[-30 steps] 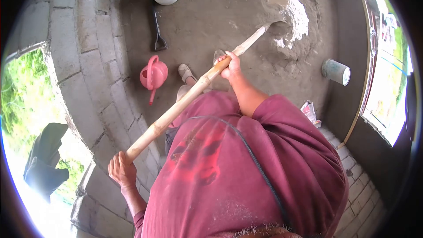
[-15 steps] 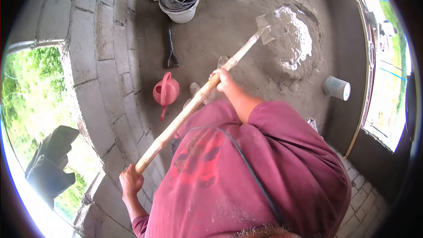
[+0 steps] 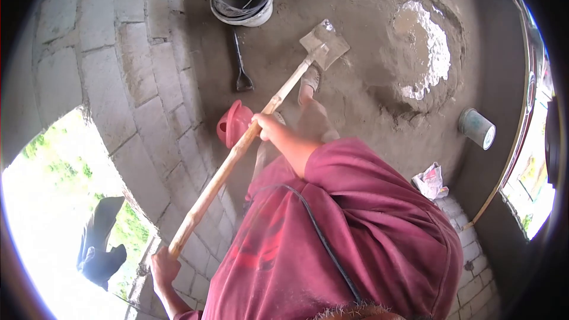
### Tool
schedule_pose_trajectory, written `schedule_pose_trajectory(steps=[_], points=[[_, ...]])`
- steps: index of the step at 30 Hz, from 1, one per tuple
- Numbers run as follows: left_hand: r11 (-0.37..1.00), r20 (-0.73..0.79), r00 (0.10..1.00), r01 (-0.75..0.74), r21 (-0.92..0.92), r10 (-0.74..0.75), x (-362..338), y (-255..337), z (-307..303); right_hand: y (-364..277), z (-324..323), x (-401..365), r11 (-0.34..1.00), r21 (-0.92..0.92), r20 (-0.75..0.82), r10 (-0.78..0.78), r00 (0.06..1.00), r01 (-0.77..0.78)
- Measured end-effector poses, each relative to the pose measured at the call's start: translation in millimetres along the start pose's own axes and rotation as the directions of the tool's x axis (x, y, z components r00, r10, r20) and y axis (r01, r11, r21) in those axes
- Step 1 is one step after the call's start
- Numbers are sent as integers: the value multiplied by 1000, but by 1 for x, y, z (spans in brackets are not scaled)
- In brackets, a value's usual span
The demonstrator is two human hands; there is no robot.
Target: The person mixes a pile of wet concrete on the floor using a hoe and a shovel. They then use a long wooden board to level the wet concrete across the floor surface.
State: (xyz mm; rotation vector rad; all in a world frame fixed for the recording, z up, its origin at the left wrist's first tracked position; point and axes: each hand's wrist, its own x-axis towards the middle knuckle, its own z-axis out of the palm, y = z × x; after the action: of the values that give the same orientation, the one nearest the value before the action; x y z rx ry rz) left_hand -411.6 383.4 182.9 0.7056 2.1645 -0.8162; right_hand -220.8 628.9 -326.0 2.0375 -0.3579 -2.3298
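Note:
A long-handled shovel (image 3: 214,185) slants across the view, its square metal blade (image 3: 335,48) low over or on the grey floor. My left hand (image 3: 165,268) is closed around the butt end of the wooden handle. Farther up the shaft, my right hand (image 3: 268,127) also grips it. Beyond the blade, to the right, lies a ring-shaped grey heap (image 3: 385,62) with a white, wet-looking patch (image 3: 437,59) inside. Partly behind the handle stands a pink watering can (image 3: 238,120). My foot (image 3: 312,78) is just below the blade.
Nested buckets (image 3: 261,18) stand at the top left, with a second shovel's dark handle (image 3: 239,62) below them. On the right are a tipped bucket (image 3: 474,127) and a crumpled bag (image 3: 431,181). A block wall (image 3: 139,71) with a window opening runs along the left.
The shovel blade has moved left, away from the white patch, with both hands still on the handle. My view has shifted, and my leg now shows beside the shaft.

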Motion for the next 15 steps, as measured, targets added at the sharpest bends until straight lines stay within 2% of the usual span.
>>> schedule_pose_trajectory(steps=[3,4,6,8,12,15], points=[[994,-97,989,-108,6,108,48,59,-27,-90,-18,0,982,166,-30,-81,996,85],[986,-147,975,-167,10,167,63,79,-36,-118,-26,-9,982,140,-48,-124,991,130],[971,-192,954,-239,-23,231,76,95,-48,-146,-30,-12,944,263,-5,-206,979,200],[962,-186,953,-257,-90,238,80,89,-60,-146,-22,-20,933,301,41,-220,975,198],[978,-166,965,-207,-13,202,78,37,-55,-112,-16,-47,919,345,83,-235,968,194],[961,-194,942,-277,13,274,83,18,-52,-99,-32,-78,908,380,128,-238,963,174]])
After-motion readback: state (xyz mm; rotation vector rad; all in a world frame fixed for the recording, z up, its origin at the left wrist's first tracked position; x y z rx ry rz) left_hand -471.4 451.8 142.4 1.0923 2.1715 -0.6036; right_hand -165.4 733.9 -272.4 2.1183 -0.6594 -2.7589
